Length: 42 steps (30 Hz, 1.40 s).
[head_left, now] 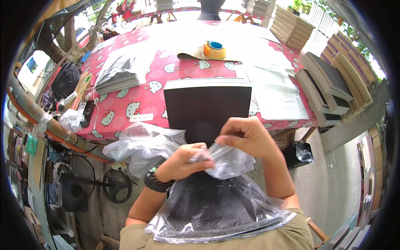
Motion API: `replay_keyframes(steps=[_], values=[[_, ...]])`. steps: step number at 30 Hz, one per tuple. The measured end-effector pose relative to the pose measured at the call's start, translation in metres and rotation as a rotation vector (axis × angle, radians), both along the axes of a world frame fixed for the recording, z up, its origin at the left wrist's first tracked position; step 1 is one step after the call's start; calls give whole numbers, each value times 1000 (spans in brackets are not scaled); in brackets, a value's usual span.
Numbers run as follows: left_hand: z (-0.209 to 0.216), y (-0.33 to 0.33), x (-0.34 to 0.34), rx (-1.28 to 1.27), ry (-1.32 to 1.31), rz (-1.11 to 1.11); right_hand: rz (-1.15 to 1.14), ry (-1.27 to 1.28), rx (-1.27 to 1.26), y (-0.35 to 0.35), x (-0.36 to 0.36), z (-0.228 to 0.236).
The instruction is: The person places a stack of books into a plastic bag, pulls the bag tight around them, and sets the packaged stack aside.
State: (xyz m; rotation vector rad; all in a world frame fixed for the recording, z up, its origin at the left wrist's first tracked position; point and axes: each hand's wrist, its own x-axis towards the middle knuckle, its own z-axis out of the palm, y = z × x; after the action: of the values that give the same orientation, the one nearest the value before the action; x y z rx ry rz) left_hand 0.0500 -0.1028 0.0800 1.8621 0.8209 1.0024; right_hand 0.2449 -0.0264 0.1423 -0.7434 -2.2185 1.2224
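"Because the pink-covered table [156, 68] is so broad, does everything fit around the black-covered book [208, 102]?"

"It seems so. The book sits at the near edge, probably for easy reach: rectangular, smooth-faced, with a pale layered edge on its far side. Closer in than the book, glossy clear wrapping [171, 216] spreads over a dark flat piece [208, 200] (crinkled, catching light along its ridges)."

"And each grip?"

"Just this side of the book, the left hand [185, 161] is closed on bunched plastic film [233, 162], thin and cloudy; the right hand [246, 135] pinches it nearer the book, fingertips together. Holding it from both sides likely keeps it taut. Whether it joins the wrapping, I cannot tell."

"Anything smaller?"

"Beyond the book rests a round amber tape roll [213, 52], smooth-sided, blue inside."
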Motion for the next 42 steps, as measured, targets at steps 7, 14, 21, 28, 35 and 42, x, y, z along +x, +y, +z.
replay_keyframes(steps=[7,14,21,28,35,42], values=[[-35,2,-29,-525,-1608,-341,1006,628,-570,8,40,-73],[-71,15,-43,-35,-907,-808,213,1060,-1179,-13,57,-55],[-23,13,-77,-493,-1164,271,588,717,-557,35,77,-73],[-8,93,-68,388,153,915,-694,-13,558,113,53,-77],[-5,42,-54,638,333,1057,-691,351,707,57,57,-56],[35,24,-71,-553,-520,511,-175,640,-896,52,83,-39]])
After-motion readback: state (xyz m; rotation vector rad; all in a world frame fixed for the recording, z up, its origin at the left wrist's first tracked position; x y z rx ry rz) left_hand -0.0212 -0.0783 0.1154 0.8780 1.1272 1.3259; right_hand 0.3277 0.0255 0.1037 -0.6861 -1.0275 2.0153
